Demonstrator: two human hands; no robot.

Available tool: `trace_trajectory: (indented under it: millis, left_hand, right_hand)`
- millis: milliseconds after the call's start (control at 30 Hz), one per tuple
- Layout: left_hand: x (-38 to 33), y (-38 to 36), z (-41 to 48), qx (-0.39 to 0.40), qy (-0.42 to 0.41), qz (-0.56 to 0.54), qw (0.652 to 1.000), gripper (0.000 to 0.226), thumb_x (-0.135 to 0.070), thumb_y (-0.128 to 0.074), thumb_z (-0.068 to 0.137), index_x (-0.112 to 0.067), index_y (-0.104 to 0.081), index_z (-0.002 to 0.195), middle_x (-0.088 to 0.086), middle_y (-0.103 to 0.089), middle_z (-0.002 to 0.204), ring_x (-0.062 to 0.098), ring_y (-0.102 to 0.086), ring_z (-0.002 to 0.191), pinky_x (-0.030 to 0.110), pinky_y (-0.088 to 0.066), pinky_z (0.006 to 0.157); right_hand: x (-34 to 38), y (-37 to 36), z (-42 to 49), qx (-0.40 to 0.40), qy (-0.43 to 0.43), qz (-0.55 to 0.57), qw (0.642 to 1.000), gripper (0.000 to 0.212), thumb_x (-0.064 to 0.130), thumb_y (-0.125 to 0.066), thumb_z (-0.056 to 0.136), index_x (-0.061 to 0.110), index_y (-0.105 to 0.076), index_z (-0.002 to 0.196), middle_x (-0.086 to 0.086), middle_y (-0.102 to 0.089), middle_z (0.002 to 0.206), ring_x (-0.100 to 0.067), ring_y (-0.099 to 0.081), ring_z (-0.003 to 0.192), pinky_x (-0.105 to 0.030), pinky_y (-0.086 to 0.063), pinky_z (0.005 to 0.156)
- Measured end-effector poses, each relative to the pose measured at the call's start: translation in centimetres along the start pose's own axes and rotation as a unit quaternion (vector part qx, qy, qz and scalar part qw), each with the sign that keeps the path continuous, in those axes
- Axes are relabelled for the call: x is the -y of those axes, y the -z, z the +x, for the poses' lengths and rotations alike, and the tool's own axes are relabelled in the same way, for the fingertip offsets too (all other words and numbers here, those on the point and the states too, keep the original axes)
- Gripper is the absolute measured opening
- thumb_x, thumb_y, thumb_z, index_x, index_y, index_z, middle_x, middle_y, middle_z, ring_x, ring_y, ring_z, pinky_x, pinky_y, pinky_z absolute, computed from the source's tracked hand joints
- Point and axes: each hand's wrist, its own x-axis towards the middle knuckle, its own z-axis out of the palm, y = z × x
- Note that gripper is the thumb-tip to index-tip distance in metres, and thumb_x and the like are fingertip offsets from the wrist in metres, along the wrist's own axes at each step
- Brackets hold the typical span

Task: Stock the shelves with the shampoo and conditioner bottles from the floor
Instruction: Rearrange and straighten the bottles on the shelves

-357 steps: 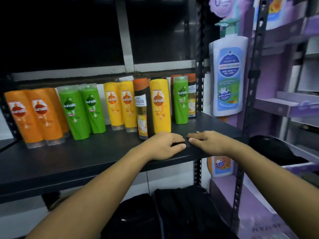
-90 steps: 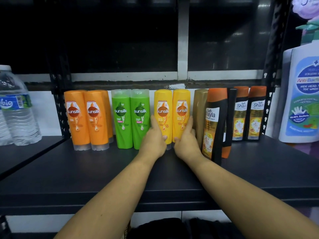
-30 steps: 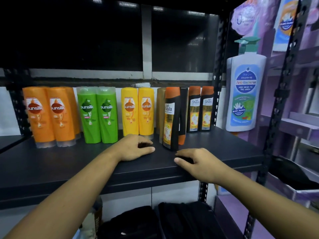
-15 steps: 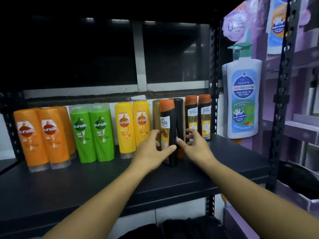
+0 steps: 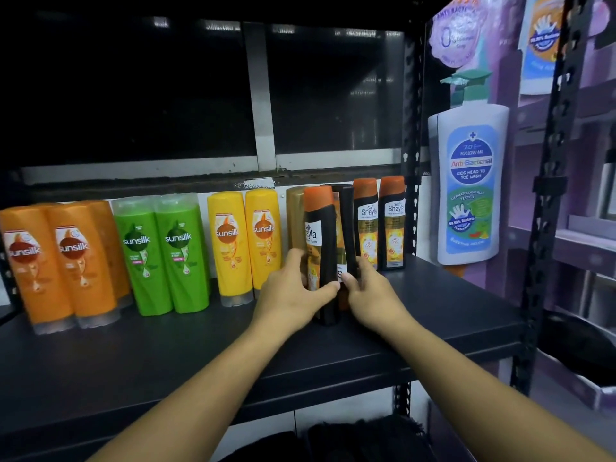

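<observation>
The left grip [image 5: 293, 295] curls round the front Shayla bottle [image 5: 321, 241], thumb across its face and fingers on its left side. The right grip [image 5: 375, 295] pinches the second black bottle [image 5: 347, 221], which stands just behind and touches the first. Both bottles stand mid-way along the dark shelf [image 5: 133, 361]. Farther back, a row holds orange Sunsilk bottles [image 5: 73, 261], green Sunsilk bottles [image 5: 180, 255], yellow Sunsilk bottles [image 5: 230, 245] and two rear Shayla bottles [image 5: 391, 221].
</observation>
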Motion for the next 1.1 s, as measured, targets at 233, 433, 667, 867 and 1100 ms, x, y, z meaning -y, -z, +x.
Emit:
trace_trajectory:
  millis: [233, 433, 667, 867, 1100]
  left_hand:
    - [-0.6, -0.9, 0.3, 0.045, 0.004, -0.055, 0.997, 0.067, -0.059, -0.082, 0.075, -0.04, -0.044, 0.126, -0.01, -0.067, 0.087, 0.011, -0.069, 0.076, 0.041, -0.064, 0.067]
    - [-3.8, -4.0, 0.7, 0.109, -0.025, -0.097, 0.989, 0.078, -0.058, -0.083, 0.075, -0.038, -0.04, 0.137, -0.015, -0.063, 0.1, 0.01, -0.067, 0.093, 0.04, -0.064, 0.077]
    - [-9.1, -9.8, 0.9, 0.141, -0.063, -0.128, 0.98, 0.071, -0.061, -0.081, 0.074, -0.038, -0.045, 0.132, -0.008, -0.068, 0.104, 0.015, -0.067, 0.097, 0.042, -0.062, 0.082]
    - [-12.0, -13.0, 1.4, 0.171, -0.07, -0.148, 0.972, 0.07, -0.06, -0.079, 0.078, -0.038, -0.043, 0.134, -0.008, -0.068, 0.109, 0.015, -0.067, 0.101, 0.045, -0.061, 0.086]
    - [-12.0, -13.1, 1.2, 0.195, -0.094, -0.1, 0.971, 0.065, -0.059, -0.068, 0.089, -0.04, -0.042, 0.145, -0.009, -0.066, 0.129, 0.015, -0.062, 0.117, 0.041, -0.053, 0.102]
  right_hand:
    - [-0.9, 2.6, -2.3, -0.035, 0.01, -0.059, 0.998, 0.046, 0.024, -0.047, 0.107, 0.012, -0.036, 0.149, -0.012, -0.058, 0.134, -0.024, -0.056, 0.114, -0.028, -0.039, 0.084]
    - [-3.1, 6.6, -4.2, -0.109, 0.01, -0.081, 0.991, 0.03, 0.025, -0.052, 0.104, 0.019, -0.05, 0.133, -0.004, -0.069, 0.116, -0.027, -0.063, 0.11, -0.04, -0.052, 0.089]
    - [-5.8, 12.2, -6.2, -0.185, -0.018, -0.119, 0.975, 0.028, 0.021, -0.052, 0.104, 0.014, -0.05, 0.131, -0.003, -0.063, 0.1, -0.031, -0.061, 0.106, -0.031, -0.037, 0.073]
    - [-6.7, 15.0, -6.7, -0.213, -0.043, -0.148, 0.965, 0.038, 0.026, -0.051, 0.105, 0.007, -0.047, 0.137, -0.019, -0.066, 0.122, -0.039, -0.059, 0.116, -0.045, -0.05, 0.09]
    - [-7.4, 15.7, -7.3, -0.198, -0.048, -0.192, 0.96, 0.031, 0.034, -0.056, 0.102, 0.019, -0.058, 0.129, -0.008, -0.073, 0.106, -0.029, -0.067, 0.099, -0.042, -0.057, 0.084]
